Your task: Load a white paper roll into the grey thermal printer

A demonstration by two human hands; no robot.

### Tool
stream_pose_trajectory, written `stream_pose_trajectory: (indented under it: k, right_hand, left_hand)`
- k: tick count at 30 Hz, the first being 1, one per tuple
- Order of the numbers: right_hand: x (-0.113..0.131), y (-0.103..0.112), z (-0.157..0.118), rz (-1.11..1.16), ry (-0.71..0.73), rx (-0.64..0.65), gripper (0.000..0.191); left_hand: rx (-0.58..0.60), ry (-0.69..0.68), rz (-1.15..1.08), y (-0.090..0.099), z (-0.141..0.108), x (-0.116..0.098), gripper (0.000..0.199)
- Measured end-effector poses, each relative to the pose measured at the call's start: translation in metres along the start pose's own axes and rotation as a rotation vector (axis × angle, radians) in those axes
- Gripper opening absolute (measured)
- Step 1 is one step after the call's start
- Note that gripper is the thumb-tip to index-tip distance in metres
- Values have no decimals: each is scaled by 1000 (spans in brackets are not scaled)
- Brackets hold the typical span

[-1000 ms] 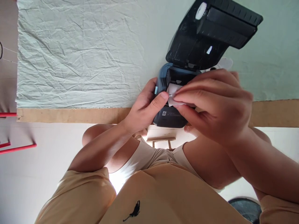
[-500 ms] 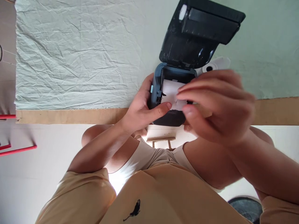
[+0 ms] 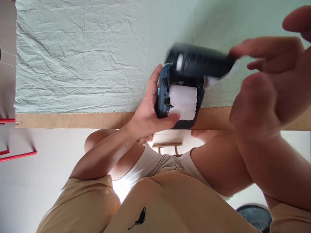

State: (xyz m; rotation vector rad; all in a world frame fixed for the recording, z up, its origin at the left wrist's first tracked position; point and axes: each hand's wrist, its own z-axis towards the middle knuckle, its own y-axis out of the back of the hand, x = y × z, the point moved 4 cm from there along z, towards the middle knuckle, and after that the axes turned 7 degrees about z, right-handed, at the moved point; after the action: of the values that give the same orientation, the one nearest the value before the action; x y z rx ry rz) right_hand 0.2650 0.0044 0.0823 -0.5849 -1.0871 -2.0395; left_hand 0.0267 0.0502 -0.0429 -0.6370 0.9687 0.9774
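Note:
A small dark blue printer [image 3: 164, 77] sits at the table's front edge, with white paper [image 3: 185, 98] lying over its opening. My left hand [image 3: 152, 113] grips the printer's left side, its thumb pressing on the paper's lower left corner. The black lid [image 3: 201, 61], blurred by motion, is partly raised above the paper. At the lid's right end my right hand [image 3: 274, 74] touches it with a fingertip; its fingers are apart and hold nothing.
Wrinkled pale green cloth [image 3: 85, 58] covers the table, whose bare wooden edge [image 3: 73, 120] runs along the front. Something white [image 3: 211, 81] lies partly hidden behind the lid. Red bars [image 3: 19, 156] stand at the left, and a dark round object [image 3: 255, 216] is at lower right.
The lid has swung down from its wide-open position. My right hand has left the paper and moved right and up to the lid. The paper now lies flatter over the front, under my left thumb.

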Motion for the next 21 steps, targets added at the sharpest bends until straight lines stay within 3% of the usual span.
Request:
stream_pose_trajectory:
  k: [3,6,8,10,13,16,21]
  right_hand:
    - [10,3,0,90,-28,-181,52]
    - [17,2,4,49,-3,-84,51]
    - [19,2,6,39,-16,42,59]
    - [17,-2,7,75,-107,225,69]
    - [14,-9,6,147,-253,409,79]
    - [10,-12,7,148,-324,439,89]
    - [3,-17,7,128,-449,563,90]
  left_hand:
    - [68,-45,-71,1,0,5,141]
    - [117,40,-105,4,1,7,160]
    - [83,200,-49,7,2,2,164]
    - [25,373,25,10,3,-9,144]
    - [8,479,32,9,3,-31,107]
    - [34,469,-9,6,3,-42,102]
    - [16,403,-12,9,5,-39,98]
